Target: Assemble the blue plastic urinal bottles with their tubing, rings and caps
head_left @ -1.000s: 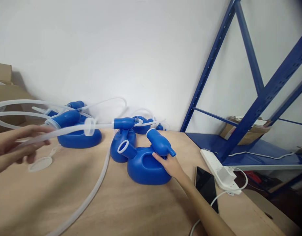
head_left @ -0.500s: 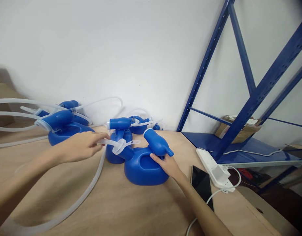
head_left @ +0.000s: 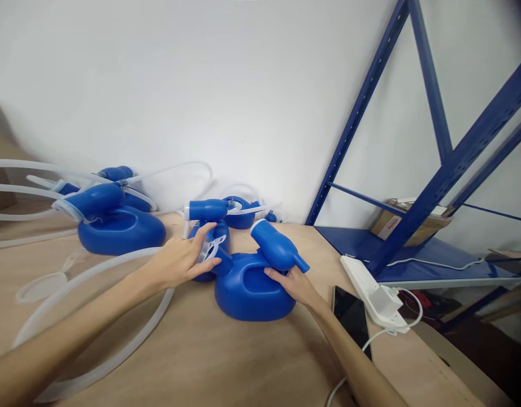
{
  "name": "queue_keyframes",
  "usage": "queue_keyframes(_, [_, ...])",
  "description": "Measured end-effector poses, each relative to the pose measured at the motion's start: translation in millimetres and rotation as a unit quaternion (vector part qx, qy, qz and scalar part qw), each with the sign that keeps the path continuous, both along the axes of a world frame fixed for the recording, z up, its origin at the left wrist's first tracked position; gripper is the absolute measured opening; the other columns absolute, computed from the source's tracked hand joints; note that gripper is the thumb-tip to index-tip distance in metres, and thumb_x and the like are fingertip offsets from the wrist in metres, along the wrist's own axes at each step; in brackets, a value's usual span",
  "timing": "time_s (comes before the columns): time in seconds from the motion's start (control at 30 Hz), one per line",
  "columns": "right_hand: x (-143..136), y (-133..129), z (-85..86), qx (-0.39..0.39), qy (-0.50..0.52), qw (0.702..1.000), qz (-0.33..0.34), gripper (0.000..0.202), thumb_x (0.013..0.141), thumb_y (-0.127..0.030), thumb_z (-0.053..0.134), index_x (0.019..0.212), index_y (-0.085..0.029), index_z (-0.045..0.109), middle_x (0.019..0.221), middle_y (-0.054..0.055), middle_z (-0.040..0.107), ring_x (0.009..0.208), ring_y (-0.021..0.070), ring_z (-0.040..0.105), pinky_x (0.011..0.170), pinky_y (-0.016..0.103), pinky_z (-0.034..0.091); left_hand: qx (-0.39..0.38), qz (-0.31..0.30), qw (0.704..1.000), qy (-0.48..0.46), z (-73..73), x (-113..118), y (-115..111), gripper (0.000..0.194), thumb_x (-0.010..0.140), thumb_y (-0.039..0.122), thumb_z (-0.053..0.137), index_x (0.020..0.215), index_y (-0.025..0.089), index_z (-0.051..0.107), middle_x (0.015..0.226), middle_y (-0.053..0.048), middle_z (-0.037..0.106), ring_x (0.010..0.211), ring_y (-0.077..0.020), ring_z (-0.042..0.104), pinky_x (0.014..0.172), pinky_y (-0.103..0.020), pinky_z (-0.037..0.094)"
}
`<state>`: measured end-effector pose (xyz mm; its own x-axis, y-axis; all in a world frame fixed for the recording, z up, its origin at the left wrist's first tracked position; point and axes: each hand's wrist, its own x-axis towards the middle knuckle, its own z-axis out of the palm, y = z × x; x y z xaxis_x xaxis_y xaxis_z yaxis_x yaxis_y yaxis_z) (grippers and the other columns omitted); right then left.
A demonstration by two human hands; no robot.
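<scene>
My right hand (head_left: pixel 295 282) grips the right end of a blue bottle (head_left: pixel 254 299) by its handle, thumb on top. A blue funnel-shaped piece (head_left: pixel 278 246) with a white rim lies on that bottle's top. At the bottle's neck, my left hand (head_left: pixel 184 259) has thumb and fingers closed around a translucent cap (head_left: pixel 207 252) with a looped tab. A translucent hose (head_left: pixel 152 325) curves over the table beneath my left forearm. Just behind stands another blue bottle (head_left: pixel 222 232) with its own blue piece (head_left: pixel 207 210) on top.
More blue bottles (head_left: pixel 122 230) with hoses stand back left. A translucent lid (head_left: pixel 44 287) lies at left on the wooden table (head_left: pixel 226 362). A phone (head_left: pixel 349 316), a power strip (head_left: pixel 364 288) with a cable, and a blue metal rack (head_left: pixel 438 260) are on the right.
My left hand has moved right, from the hose to the cap at the bottle neck. The hose now loops lower left, away from the neck. My right hand stays on the bottle.
</scene>
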<state>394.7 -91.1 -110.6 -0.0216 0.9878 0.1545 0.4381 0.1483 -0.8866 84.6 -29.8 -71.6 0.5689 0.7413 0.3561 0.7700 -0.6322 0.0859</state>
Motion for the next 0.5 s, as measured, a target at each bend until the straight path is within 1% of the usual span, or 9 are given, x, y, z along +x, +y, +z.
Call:
queue_keyframes(0.03, [1.2,0.8,-1.5,-0.003,-0.004,1.000,0.000,0.067,0.084,-0.060,0.071,0.142,-0.028,0.061,0.139,0.008,0.067,0.134,0.0351,0.058,0.117,0.055,0.043,0.008,0.001,1.000,-0.008,-0.9,0.5,0.6,0.082,0.099,0.067,0.034,0.159,0.012,0.024,0.096,-0.012,0.077,0.081,-0.0331,0.074,0.063,-0.034,0.046])
queue_keyframes(0.07, [2.0,1.2,-2.9,-0.006,-0.011,1.000,-0.002,0.067,0.083,-0.060,0.071,0.141,-0.028,0.062,0.140,0.008,0.066,0.135,0.0356,0.057,0.117,0.055,0.043,0.016,0.002,1.000,-0.012,-0.5,1.7,-0.3,0.083,0.099,0.066,0.036,0.161,0.013,0.019,0.097,-0.011,0.078,0.079,-0.0325,0.074,0.062,-0.034,0.046])
queue_keyframes(0.1, [2.4,1.2,-4.1,-0.010,-0.018,1.000,-0.005,0.066,0.083,-0.060,0.071,0.140,-0.028,0.063,0.140,0.008,0.066,0.135,0.0361,0.057,0.117,0.056,0.043,0.023,0.002,1.000,-0.013,0.8,3.5,-2.5,0.083,0.099,0.066,0.037,0.162,0.015,0.020,0.098,-0.011,0.078,0.076,-0.0315,0.074,0.061,-0.034,0.047])
queue_keyframes(0.2, [1.5,0.2,-5.6,-0.009,-0.035,0.999,-0.008,0.066,0.083,-0.060,0.071,0.139,-0.027,0.063,0.141,0.010,0.065,0.134,0.0372,0.058,0.116,0.057,0.044,0.037,-0.004,0.999,-0.029,5.2,11.0,-12.6,0.074,0.098,0.062,0.043,0.159,0.021,0.036,0.103,-0.010,0.079,0.072,-0.0294,0.074,0.064,-0.036,0.049])
queue_keyframes(0.27, [0.5,-0.3,-4.9,0.005,-0.043,0.999,-0.004,0.066,0.083,-0.059,0.071,0.139,-0.025,0.062,0.144,0.012,0.063,0.135,0.0372,0.057,0.117,0.058,0.042,0.030,-0.019,0.997,-0.063,5.3,14.5,-17.6,0.071,0.096,0.060,0.049,0.157,0.025,0.040,0.106,-0.008,0.079,0.078,-0.0294,0.075,0.071,-0.038,0.052])
queue_keyframes(0.33, [0.0,-0.5,-3.5,0.012,-0.044,0.999,0.007,0.066,0.083,-0.059,0.071,0.139,-0.024,0.062,0.146,0.012,0.061,0.135,0.0368,0.057,0.118,0.058,0.041,0.013,-0.051,0.993,-0.107,2.8,15.7,-19.0,0.076,0.092,0.057,0.057,0.159,0.028,0.036,0.113,-0.006,0.078,0.088,-0.0292,0.075,0.081,-0.040,0.054])
queue_keyframes(0.4, [0.0,-0.8,-1.9,0.006,-0.046,0.999,0.014,0.065,0.084,-0.059,0.071,0.139,-0.025,0.063,0.145,0.011,0.062,0.135,0.0366,0.057,0.118,0.058,0.041,-0.001,-0.090,0.985,-0.146,-0.4,15.4,-17.2,0.084,0.089,0.051,0.063,0.162,0.030,0.029,0.123,-0.006,0.076,0.098,-0.0290,0.074,0.093,-0.043,0.054])
queue_keyframes(0.43, [0.1,-1.1,-1.0,0.001,-0.050,0.999,0.014,0.065,0.084,-0.059,0.071,0.139,-0.025,0.063,0.144,0.011,0.063,0.135,0.0369,0.057,0.118,0.058,0.041,-0.004,-0.109,0.982,-0.154,-1.4,15.1,-15.6,0.085,0.087,0.048,0.065,0.162,0.030,0.028,0.128,-0.006,0.074,0.104,-0.0294,0.073,0.097,-0.044,0.053])
queue_keyframes(0.5, [0.1,-2.0,0.6,-0.008,-0.063,0.998,0.009,0.065,0.085,-0.059,0.070,0.139,-0.025,0.063,0.143,0.011,0.063,0.136,0.0378,0.056,0.119,0.060,0.040,-0.008,-0.143,0.978,-0.150,-2.1,14.9,-11.9,0.083,0.086,0.041,0.065,0.161,0.031,0.031,0.133,-0.006,0.071,0.111,-0.0302,0.072,0.099,-0.044,0.052])
